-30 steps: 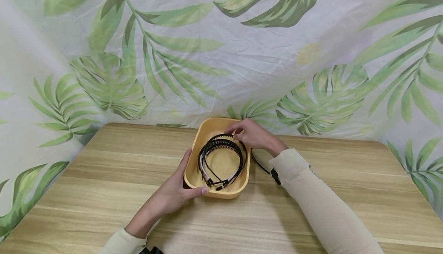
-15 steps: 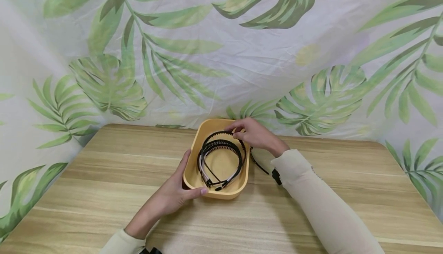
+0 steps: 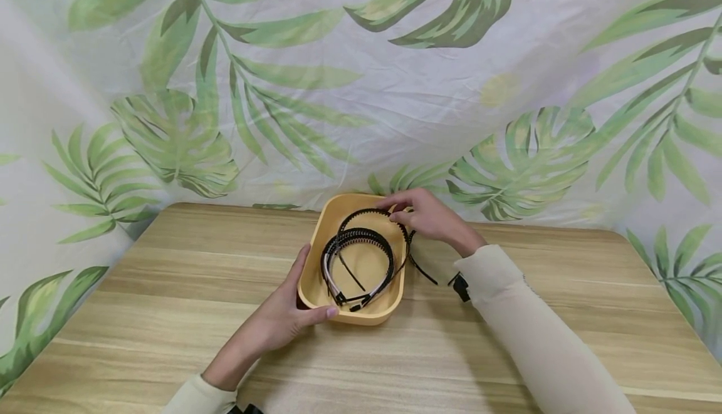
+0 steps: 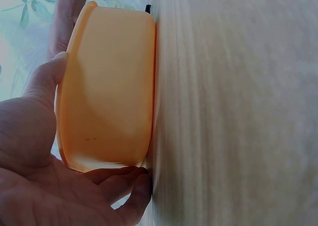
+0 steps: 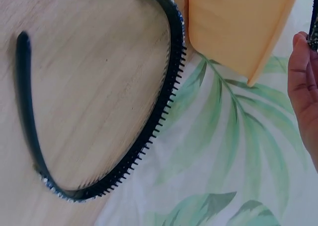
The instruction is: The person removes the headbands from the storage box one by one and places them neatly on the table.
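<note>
In the head view, my right hand (image 3: pixel 429 218) pinches a black toothed headband (image 3: pixel 407 233) by its top curve, over the right rim of a yellow bin (image 3: pixel 307 289). The legs of this headband hang over the bin's inside, tilted. Below it, several more headbands (image 3: pixel 361 234), black with pale inner sides, lie nested together on the bin floor. My left hand (image 3: pixel 282 314) grips the bin's near left corner, thumb over the rim. In the left wrist view, the fingers (image 4: pixel 117 186) curl under the bin's end wall close to the tabletop.
Another black toothed headband (image 5: pixel 174 72), with glittery stones along its edge, lies on the wooden table (image 3: pixel 169 314) just right of the bin. A leaf-print cloth (image 3: pixel 282 119) hangs behind the table's back edge.
My right hand has moved right and slightly up, and the headband it pinches has shifted with it, apart from the nested ones. The left hand and the bin stay in place.
</note>
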`<state>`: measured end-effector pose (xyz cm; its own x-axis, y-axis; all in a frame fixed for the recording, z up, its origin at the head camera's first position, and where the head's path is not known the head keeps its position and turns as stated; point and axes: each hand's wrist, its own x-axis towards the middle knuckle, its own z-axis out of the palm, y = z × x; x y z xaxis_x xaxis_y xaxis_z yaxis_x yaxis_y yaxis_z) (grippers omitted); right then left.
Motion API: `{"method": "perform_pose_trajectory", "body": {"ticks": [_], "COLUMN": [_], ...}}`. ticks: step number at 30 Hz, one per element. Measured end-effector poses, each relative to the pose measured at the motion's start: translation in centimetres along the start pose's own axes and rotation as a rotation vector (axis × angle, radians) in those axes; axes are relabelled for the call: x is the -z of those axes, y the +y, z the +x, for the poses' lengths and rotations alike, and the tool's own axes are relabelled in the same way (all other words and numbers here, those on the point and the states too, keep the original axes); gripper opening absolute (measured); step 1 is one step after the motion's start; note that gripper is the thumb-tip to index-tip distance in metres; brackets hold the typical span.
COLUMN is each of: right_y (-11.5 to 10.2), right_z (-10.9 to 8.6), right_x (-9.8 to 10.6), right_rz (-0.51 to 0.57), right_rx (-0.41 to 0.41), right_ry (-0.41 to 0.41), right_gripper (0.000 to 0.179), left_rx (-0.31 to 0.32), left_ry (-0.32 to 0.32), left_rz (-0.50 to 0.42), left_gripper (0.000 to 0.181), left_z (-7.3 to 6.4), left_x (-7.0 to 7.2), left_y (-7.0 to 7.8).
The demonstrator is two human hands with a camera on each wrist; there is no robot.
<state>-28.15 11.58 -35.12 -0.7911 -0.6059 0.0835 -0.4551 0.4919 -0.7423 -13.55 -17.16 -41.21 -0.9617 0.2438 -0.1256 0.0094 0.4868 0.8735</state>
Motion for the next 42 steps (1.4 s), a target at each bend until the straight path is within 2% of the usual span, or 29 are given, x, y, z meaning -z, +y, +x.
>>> {"method": "perform_pose_trajectory", "body": {"ticks": [16, 23, 28, 34, 42], "right_y": [1.8, 2.4, 2.8, 3.3, 4.0], "right_z": [-2.2, -3.1, -3.8, -4.7, -5.9], "right_x": [1.9, 2.9, 3.7, 4.5, 5.4], "right_rz": [0.036, -0.016, -0.041, -0.001, -0.036], "right_rx": [-0.016, -0.027, -0.053, -0.116, -0.126], "right_ry": [0.056, 0.081, 0.101, 0.119, 0.127], "right_gripper": [0.031, 0.03, 0.03, 0.03, 0.03], "left_rx": [-0.004, 0.003, 0.005, 0.001, -0.001], "left_ry": [0.003, 0.004, 0.001, -0.001, -0.002], "left_rz": [-0.001, -0.002, -0.008, -0.015, -0.013], "left_gripper": [0.128, 0.128, 0.127, 0.127, 0.128], "left_z": [0.1, 0.1, 0.0, 0.1, 0.1], "left_x": [0.0, 0.0, 0.0, 0.0, 0.0], "left_y": [-0.2, -0.1, 0.0, 0.0, 0.0]}}
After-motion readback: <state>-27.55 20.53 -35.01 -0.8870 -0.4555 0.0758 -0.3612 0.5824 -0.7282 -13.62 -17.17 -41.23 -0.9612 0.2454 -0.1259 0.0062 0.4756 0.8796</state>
